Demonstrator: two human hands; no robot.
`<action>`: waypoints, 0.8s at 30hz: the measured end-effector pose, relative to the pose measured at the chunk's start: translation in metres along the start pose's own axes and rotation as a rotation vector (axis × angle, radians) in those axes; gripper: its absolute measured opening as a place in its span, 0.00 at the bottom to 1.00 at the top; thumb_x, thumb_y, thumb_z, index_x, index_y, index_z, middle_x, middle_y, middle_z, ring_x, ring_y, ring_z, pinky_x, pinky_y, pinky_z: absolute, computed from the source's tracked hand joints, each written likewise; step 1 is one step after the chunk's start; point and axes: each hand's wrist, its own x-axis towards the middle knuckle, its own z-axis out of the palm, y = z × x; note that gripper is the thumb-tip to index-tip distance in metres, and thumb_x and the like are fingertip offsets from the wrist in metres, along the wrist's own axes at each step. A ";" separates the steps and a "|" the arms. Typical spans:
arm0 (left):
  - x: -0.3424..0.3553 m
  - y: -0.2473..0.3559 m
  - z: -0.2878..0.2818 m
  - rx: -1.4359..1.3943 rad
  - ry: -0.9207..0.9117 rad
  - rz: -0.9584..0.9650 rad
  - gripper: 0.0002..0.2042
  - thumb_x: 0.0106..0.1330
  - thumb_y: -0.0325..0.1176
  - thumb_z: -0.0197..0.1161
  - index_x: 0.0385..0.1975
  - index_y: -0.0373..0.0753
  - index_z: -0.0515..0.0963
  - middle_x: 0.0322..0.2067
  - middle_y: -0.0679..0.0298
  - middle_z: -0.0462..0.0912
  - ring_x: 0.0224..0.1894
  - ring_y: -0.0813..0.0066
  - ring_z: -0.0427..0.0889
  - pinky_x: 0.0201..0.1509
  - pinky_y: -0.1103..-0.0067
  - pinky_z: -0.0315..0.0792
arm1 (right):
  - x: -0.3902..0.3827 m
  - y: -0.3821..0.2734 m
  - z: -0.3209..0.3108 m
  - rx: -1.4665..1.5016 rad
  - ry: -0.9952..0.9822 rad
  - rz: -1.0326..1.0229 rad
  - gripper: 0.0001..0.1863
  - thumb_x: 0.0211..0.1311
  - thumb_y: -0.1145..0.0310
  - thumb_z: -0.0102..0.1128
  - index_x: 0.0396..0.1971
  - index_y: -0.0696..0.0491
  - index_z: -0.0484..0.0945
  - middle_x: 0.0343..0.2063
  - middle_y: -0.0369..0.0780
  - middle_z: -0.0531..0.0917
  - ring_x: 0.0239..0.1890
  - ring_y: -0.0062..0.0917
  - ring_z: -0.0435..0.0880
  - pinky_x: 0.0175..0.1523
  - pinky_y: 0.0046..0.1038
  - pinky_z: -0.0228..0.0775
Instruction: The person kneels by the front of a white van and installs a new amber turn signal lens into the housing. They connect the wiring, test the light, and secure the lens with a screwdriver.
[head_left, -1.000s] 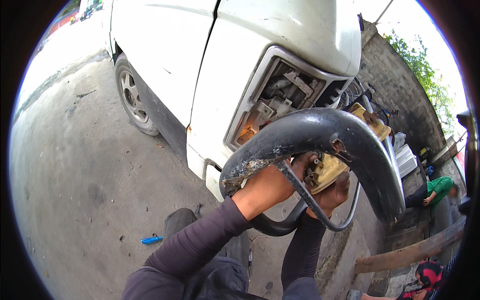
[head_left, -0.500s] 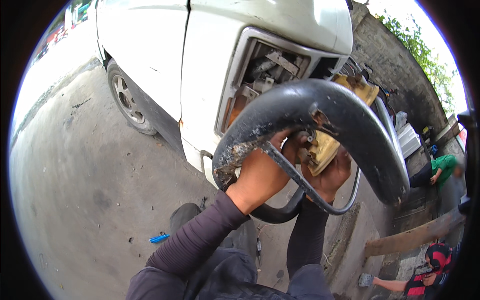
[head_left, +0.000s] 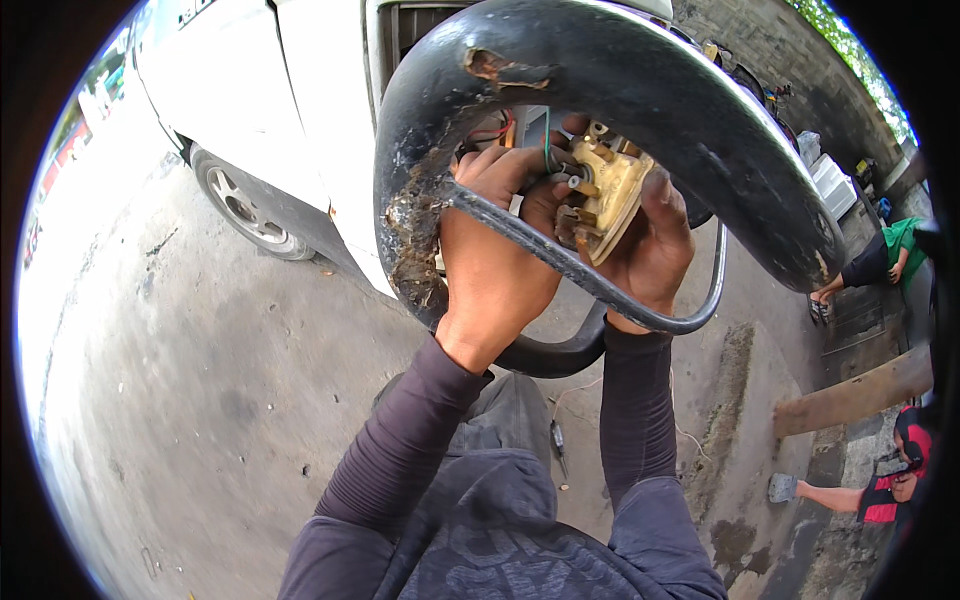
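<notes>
Head camera: a white vehicle (head_left: 250, 100) fills the upper left, its body partly covered by a thick black bull bar (head_left: 590, 60) whose loop arches over the work, the paint chipped and the metal rusted along its left bend. A wheel (head_left: 240, 205) shows under the body, smaller than the bar. A thin dark brace rod (head_left: 580, 268) slants across the loop, passing in front of both hands. The left hand (head_left: 495, 250) has its fingers bent and drawn close together at the left side of a lamp housing (head_left: 615, 195); what they pinch is hidden, so I cannot tell. The right hand (head_left: 655, 255) cups that housing from the right, thumb along its edge. The housing sits inside the loop, tilted, dull yellow and grimy, with round posts standing out and brown staining at its lower left corner. A slim screwdriver-like tool (head_left: 558, 445) lies on the ground below. Smallest is a green wire (head_left: 547, 135) near the left fingers.
</notes>
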 end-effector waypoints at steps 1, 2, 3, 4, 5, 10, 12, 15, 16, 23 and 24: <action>-0.001 0.000 0.001 0.014 0.002 0.005 0.06 0.66 0.22 0.64 0.40 0.32 0.83 0.35 0.53 0.84 0.42 0.54 0.82 0.49 0.66 0.73 | 0.000 0.001 -0.002 0.004 0.006 0.003 0.40 0.71 0.55 0.64 0.70 0.70 0.62 0.64 0.63 0.72 0.61 0.49 0.81 0.60 0.45 0.84; -0.002 0.001 0.001 0.028 0.002 0.009 0.06 0.67 0.21 0.63 0.42 0.31 0.82 0.35 0.53 0.84 0.40 0.58 0.82 0.48 0.69 0.74 | -0.001 0.003 -0.005 0.009 0.014 0.007 0.40 0.71 0.55 0.64 0.70 0.69 0.62 0.64 0.63 0.73 0.61 0.50 0.81 0.60 0.45 0.84; -0.003 0.001 0.000 0.043 0.004 0.018 0.06 0.69 0.19 0.62 0.43 0.30 0.82 0.35 0.54 0.84 0.39 0.63 0.83 0.48 0.72 0.75 | -0.001 0.006 -0.007 0.017 0.017 0.007 0.39 0.70 0.56 0.65 0.69 0.69 0.63 0.64 0.62 0.73 0.61 0.49 0.81 0.61 0.45 0.83; -0.006 0.003 -0.002 0.051 -0.030 0.001 0.10 0.68 0.20 0.61 0.48 0.31 0.80 0.38 0.51 0.84 0.42 0.57 0.83 0.49 0.68 0.75 | -0.001 0.008 -0.010 0.026 0.020 0.008 0.39 0.69 0.57 0.66 0.69 0.68 0.64 0.64 0.62 0.73 0.62 0.49 0.81 0.62 0.45 0.82; -0.011 0.007 -0.006 0.060 -0.062 -0.013 0.14 0.68 0.20 0.60 0.53 0.31 0.79 0.41 0.48 0.84 0.45 0.51 0.82 0.51 0.65 0.74 | -0.002 0.010 -0.012 0.038 0.019 0.006 0.38 0.68 0.59 0.67 0.69 0.67 0.65 0.64 0.60 0.74 0.62 0.48 0.81 0.64 0.46 0.81; -0.044 0.037 -0.064 0.114 -0.318 -0.107 0.20 0.66 0.18 0.63 0.58 0.29 0.78 0.49 0.43 0.85 0.51 0.46 0.86 0.55 0.64 0.78 | -0.018 0.017 -0.022 0.192 0.007 -0.032 0.26 0.56 0.76 0.74 0.58 0.54 0.82 0.55 0.43 0.86 0.59 0.35 0.85 0.69 0.45 0.75; -0.048 0.043 -0.103 0.040 -0.413 -0.145 0.15 0.65 0.19 0.66 0.52 0.28 0.82 0.46 0.48 0.88 0.46 0.56 0.89 0.51 0.69 0.80 | -0.023 0.019 -0.027 -0.170 0.010 -0.237 0.24 0.55 0.79 0.74 0.53 0.51 0.85 0.53 0.40 0.88 0.57 0.32 0.86 0.66 0.41 0.76; -0.037 0.028 -0.143 -0.177 -0.148 -0.289 0.10 0.67 0.20 0.67 0.46 0.27 0.84 0.41 0.57 0.90 0.43 0.73 0.87 0.49 0.76 0.80 | -0.028 0.018 -0.036 -0.180 -0.033 -0.181 0.22 0.53 0.81 0.75 0.49 0.47 0.87 0.48 0.37 0.90 0.53 0.27 0.87 0.63 0.33 0.77; -0.029 0.019 -0.149 -0.155 -0.081 -0.293 0.09 0.68 0.21 0.67 0.46 0.27 0.85 0.40 0.58 0.89 0.42 0.75 0.86 0.49 0.77 0.80 | -0.028 0.019 -0.037 -0.414 -0.015 -0.270 0.22 0.53 0.81 0.75 0.49 0.48 0.87 0.48 0.37 0.89 0.53 0.27 0.87 0.62 0.32 0.77; 0.071 0.003 -0.151 0.752 -0.058 0.639 0.20 0.66 0.21 0.67 0.57 0.42 0.85 0.55 0.59 0.86 0.60 0.61 0.81 0.62 0.67 0.75 | -0.026 0.009 -0.017 -0.255 -0.157 -0.123 0.23 0.56 0.81 0.75 0.53 0.52 0.84 0.50 0.37 0.87 0.52 0.23 0.83 0.54 0.26 0.76; 0.081 0.008 -0.148 0.735 -0.129 0.634 0.24 0.60 0.19 0.68 0.59 0.42 0.84 0.58 0.60 0.85 0.62 0.59 0.79 0.68 0.64 0.72 | -0.025 0.006 -0.010 -0.040 -0.184 -0.053 0.25 0.55 0.79 0.77 0.55 0.52 0.83 0.51 0.38 0.86 0.52 0.24 0.83 0.56 0.28 0.76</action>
